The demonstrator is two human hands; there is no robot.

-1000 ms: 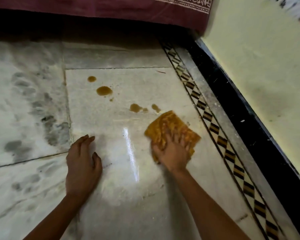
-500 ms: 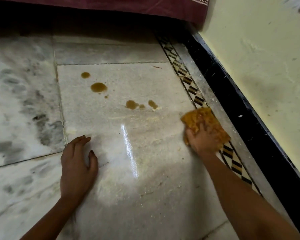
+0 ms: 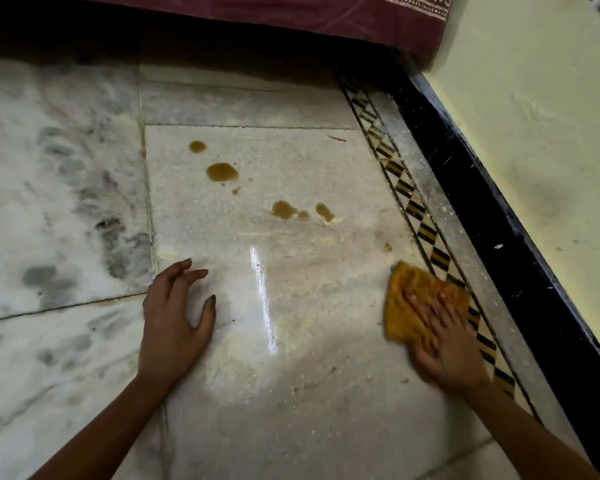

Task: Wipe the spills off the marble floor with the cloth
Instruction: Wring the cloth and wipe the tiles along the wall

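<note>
Lying bunched and mustard-yellow, the cloth (image 3: pixel 413 306) sat on the marble floor (image 3: pixel 291 393) against the patterned border strip (image 3: pixel 426 230), pressed under the right hand's (image 3: pixel 454 351) straight fingers. The left hand (image 3: pixel 174 320) rested open, palm down, on the floor. Brown spills (image 3: pixel 222 172) dotted the tile beyond. Black skirting (image 3: pixel 482 202), a pale yellow wall (image 3: pixel 534 133) and a maroon bedcover (image 3: pixel 291 12) framed it.

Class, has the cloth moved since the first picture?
Yes. The cloth has slid right, away from the spills, to the patterned border.

Marble floor (image 3: pixel 66 341), yellow wall (image 3: pixel 534 150), black skirting (image 3: pixel 478 209).
</note>
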